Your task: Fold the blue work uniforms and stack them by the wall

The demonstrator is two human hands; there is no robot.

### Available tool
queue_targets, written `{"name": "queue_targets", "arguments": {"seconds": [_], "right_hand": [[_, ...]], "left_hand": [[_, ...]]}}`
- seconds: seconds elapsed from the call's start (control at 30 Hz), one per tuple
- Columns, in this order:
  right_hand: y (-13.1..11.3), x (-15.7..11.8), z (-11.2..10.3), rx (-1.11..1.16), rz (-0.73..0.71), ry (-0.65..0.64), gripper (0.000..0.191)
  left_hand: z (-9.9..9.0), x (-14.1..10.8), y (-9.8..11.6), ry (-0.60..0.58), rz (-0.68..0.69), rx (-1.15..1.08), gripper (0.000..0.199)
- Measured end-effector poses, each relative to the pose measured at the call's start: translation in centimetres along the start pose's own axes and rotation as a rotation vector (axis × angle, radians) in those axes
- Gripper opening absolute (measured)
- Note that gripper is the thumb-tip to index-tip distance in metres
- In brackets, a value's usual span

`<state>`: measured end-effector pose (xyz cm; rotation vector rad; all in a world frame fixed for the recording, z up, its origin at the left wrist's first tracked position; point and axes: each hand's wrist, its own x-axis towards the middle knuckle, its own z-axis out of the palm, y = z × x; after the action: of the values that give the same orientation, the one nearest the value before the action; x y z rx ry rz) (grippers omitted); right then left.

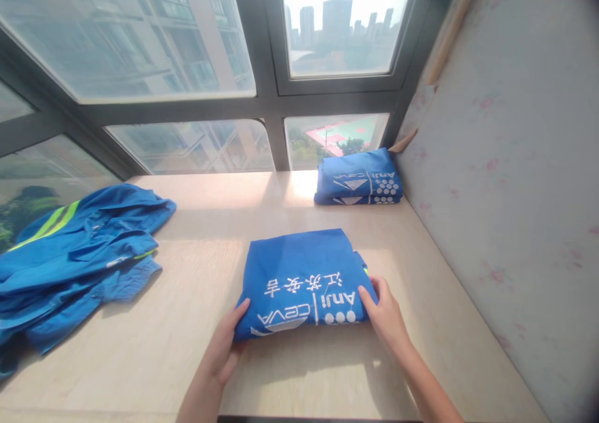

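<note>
A folded blue garment with white lettering and a logo lies at the middle of the wooden surface, its near edge slightly raised. My left hand grips its near left corner, thumb on top and fingers partly hidden underneath. On the right side, my right hand holds the other near corner, thumb over the cloth. A bit of yellow-green trim shows beside the right fingers.
Folded blue garments are stacked at the back right by the wall. A loose, crumpled blue garment with yellow-green stripes lies at the left. Windows rise behind the wooden surface.
</note>
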<state>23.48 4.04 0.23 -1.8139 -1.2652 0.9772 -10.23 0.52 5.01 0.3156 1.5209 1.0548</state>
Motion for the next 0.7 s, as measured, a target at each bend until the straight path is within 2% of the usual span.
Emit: {"name": "queue_targets", "arguments": {"seconds": [0.1,0.23,0.33,0.4,0.53,0.7], "right_hand": [[0.7,-1.1,0.4,0.127,0.056,0.063,0.058],[0.9,-1.2,0.9,0.222,0.052,0.044,0.061],[0.2,-0.8,0.1,0.175,-0.008,0.114,0.057],[-1.0,-0.2,-1.2,0.106,-0.049,0.183,0.056],[-4.7,2.0,-5.3,0.032,-0.168,0.286,0.053],[-10.9,6.6,-11.3,0.016,-0.425,0.451,0.048]], "left_hand": [[-0.1,-0.7,-0.7,0.002,0.015,0.032,0.051],[0.7,0.1,-1.2,0.069,0.062,0.001,0.052],[2.1,0.8,-1.1,0.099,0.118,-0.04,0.052],[3.6,0.9,-0.4,0.066,0.158,-0.083,0.053],[7.6,0.4,3.1,-0.081,0.268,-0.144,0.059],[13.9,1.1,10.1,-0.295,0.518,-0.189,0.057]]}}
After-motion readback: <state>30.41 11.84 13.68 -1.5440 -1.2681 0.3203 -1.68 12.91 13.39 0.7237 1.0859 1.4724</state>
